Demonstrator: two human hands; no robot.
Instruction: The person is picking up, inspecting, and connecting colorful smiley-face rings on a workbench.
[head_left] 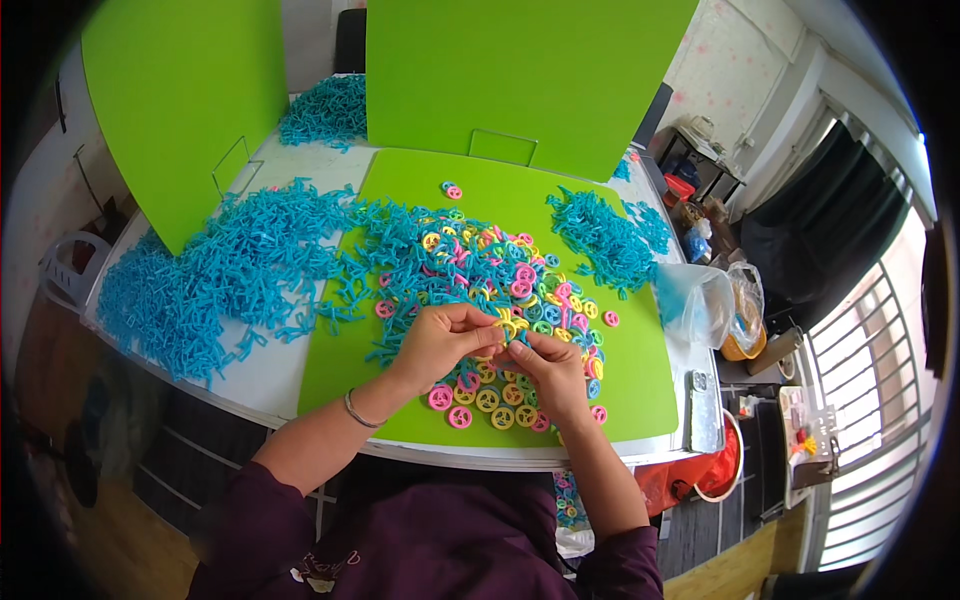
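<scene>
Over the near middle of the green mat, my two hands meet fingertip to fingertip. With a metal bangle on its wrist, my left hand [448, 342] pinches a small yellow plastic wheel [511, 327]. My right hand [552, 368] is closed at the same spot, its fingertips on a small blue plastic piece [519, 342] against the wheel; the fingers partly cover both. Below and around them lie loose pink, yellow, green and blue spoked wheels [487, 400]. Just beyond the hands, blue forked plastic pieces [400, 250] are heaped among more wheels.
A large heap of blue pieces [225, 265] covers the table's left side; a smaller one [600, 235] lies at right. Green upright boards [520, 80] stand behind the green mat [335, 370]. Clear plastic bags [690, 305] and a phone [705, 412] sit along the right edge.
</scene>
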